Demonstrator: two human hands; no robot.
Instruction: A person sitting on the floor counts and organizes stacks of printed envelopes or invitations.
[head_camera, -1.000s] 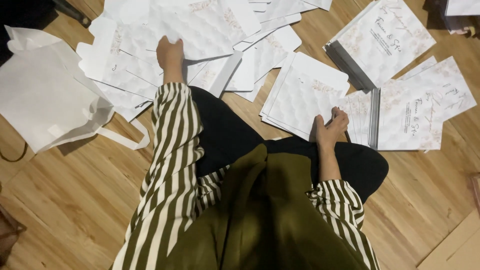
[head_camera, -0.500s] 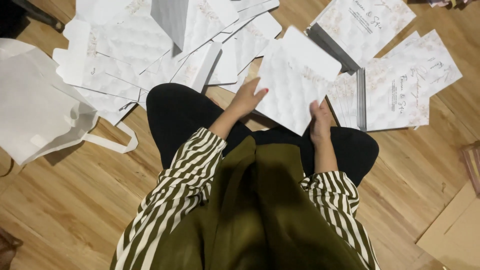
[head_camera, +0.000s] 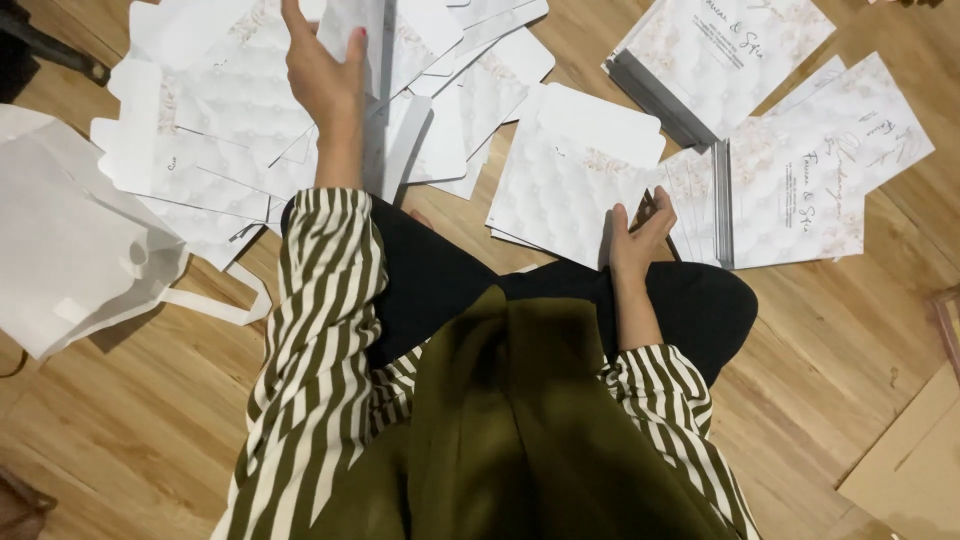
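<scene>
I sit on a wooden floor among white paper goods. My left hand (head_camera: 322, 75) reaches far forward over a loose pile of white quilted-pattern envelopes (head_camera: 210, 140). Its fingers are spread, and the thumb lies against an envelope flap (head_camera: 385, 95) that stands on edge. My right hand (head_camera: 640, 235) grips the near right corner of a small stack of the same envelopes (head_camera: 570, 165) by my knee, thumb on top. Just right of it lies a thick stack of printed floral cards (head_camera: 810, 170).
A second stack of printed cards (head_camera: 720, 50) lies at the back right. A white fabric bag with handles (head_camera: 70, 250) sits on the floor at left. Cardboard (head_camera: 910, 470) shows at the lower right. My black-clad knees (head_camera: 450, 270) are in front of me.
My left hand has left the small stack by my knee and swung back out over the loose envelope pile. My right hand stays on the stack's corner.
</scene>
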